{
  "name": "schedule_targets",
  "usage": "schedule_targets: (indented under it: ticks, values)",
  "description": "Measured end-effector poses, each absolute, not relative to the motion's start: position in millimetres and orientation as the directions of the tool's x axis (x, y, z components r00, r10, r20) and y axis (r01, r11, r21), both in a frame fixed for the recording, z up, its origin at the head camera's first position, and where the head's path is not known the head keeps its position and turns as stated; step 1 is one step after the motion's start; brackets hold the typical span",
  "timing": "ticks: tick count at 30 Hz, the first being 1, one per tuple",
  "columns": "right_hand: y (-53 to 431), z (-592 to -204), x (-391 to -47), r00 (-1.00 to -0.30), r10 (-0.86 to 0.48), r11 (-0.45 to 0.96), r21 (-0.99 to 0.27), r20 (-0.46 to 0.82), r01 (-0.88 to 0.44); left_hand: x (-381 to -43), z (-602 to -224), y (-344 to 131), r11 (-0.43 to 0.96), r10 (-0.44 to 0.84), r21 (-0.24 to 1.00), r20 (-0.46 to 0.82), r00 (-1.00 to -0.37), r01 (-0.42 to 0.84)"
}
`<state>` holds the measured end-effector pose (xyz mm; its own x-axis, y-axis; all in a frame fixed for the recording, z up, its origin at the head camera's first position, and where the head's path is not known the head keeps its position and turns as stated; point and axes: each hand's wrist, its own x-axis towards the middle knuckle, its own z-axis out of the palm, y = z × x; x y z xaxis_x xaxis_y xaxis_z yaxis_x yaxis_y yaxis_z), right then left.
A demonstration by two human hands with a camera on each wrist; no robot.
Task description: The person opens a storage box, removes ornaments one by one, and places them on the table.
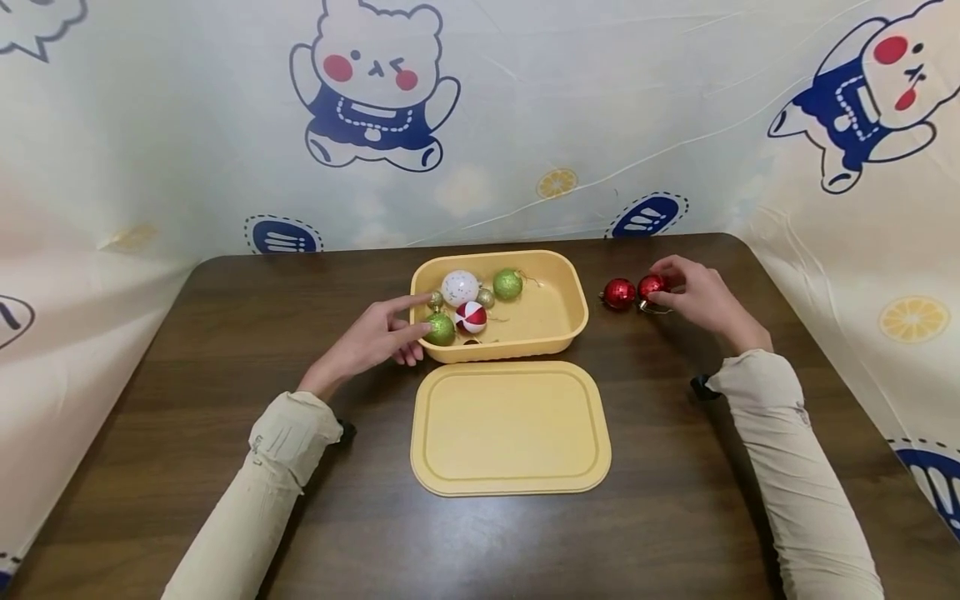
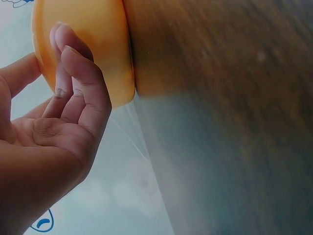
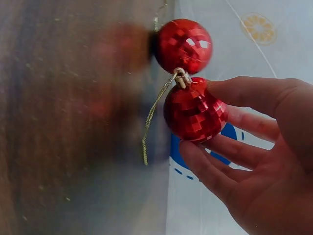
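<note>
While the right hand pinches 1 shiny red bauble to the right of the yellow tray, a 2nd red bauble sits just beside it. Left hand's fingers look loose, touching the tray's left rim. Tray wall stands between those reds and 2 green baubles, 1 speckled white ball and 1 red-and-white ball. Yellow lid lies in front, bear-print sheet behind.

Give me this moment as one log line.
left hand: at left rim of box; right hand: pinching red ball; second red ball: beside it; box: balls inside; lid: off, flat on table
</note>
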<state>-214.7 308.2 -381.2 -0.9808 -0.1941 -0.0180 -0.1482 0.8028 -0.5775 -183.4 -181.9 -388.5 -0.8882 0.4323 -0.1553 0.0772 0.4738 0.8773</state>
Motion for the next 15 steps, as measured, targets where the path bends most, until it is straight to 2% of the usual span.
schedule_targets:
  ticks: [6,15]
  values:
    - [302.7,-386.3,-217.0,-0.977,-0.205,0.813,-0.567,-0.064,-0.134,-184.0,-388.4,-181.7,0.472,0.431,0.878,-0.155,-0.889,0.076]
    - [289.1,-390.5,-217.2,-0.974,-0.219,0.809,-0.569,-0.06,-0.146,-182.4,-386.9,-180.8,0.472,0.425,0.878,-0.155,-0.892,0.072]
